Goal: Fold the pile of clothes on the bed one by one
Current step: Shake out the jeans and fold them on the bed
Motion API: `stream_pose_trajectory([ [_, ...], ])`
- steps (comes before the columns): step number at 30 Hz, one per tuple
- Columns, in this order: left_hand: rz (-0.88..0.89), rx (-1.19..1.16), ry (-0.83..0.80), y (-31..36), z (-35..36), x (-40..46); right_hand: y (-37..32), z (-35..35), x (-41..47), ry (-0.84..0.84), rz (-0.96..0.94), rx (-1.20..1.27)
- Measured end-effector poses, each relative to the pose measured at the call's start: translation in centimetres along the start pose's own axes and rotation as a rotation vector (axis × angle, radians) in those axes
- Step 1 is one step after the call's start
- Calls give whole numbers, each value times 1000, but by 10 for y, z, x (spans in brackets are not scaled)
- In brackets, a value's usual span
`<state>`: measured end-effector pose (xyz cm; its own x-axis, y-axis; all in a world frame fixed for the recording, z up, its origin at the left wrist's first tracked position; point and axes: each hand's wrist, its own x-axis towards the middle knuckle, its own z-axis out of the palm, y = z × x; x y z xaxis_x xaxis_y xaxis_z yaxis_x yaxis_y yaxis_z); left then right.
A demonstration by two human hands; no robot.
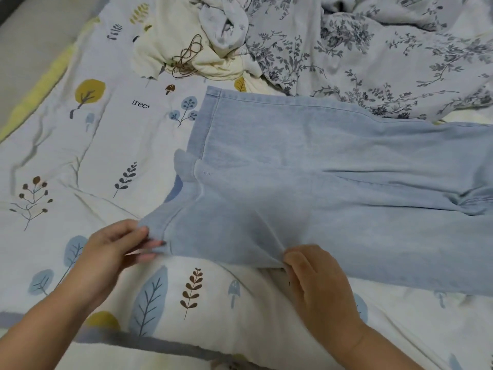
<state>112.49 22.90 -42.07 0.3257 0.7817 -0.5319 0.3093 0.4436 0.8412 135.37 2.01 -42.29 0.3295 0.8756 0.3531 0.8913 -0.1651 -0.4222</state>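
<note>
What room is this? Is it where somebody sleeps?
Probably a bedroom. The jeans lie on a bed sheet printed with trees and leaves, and a flowery blanket is rumpled behind them.

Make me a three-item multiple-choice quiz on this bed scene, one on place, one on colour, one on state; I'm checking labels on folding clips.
1. Where does the cream garment lie?
A. beyond the jeans
B. under the jeans
C. in the right hand

2. What colour are the jeans?
A. black
B. light blue
C. red

3. What is the left hand doing?
A. resting flat on the bedsheet
B. pinching the jeans' corner
C. holding the floral cloth

Answers: 1 A, it sits at the top, past the jeans. 2 B, pale blue denim. 3 B, its fingers pinch the near corner, while the right hand grips the near edge.
</note>
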Motion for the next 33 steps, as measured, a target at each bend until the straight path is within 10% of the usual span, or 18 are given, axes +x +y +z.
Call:
stream_pose_trajectory([
  [8,-395,795,-90,-45,-39,-33,-1,15,-38,-706,-139,-113],
  [14,-13,687,244,-15,21,23,50,11,32,-326,320,-133],
  [20,52,651,266,-6,73,75,111,35,89,-460,616,-260],
  [25,461,690,529,11,37,79,113,49,123,-486,606,-294],
  [28,354,672,657,18,23,94,90,53,136,-160,585,-34],
  [33,407,917,536,21,56,91,73,59,99,-238,540,-113],
])
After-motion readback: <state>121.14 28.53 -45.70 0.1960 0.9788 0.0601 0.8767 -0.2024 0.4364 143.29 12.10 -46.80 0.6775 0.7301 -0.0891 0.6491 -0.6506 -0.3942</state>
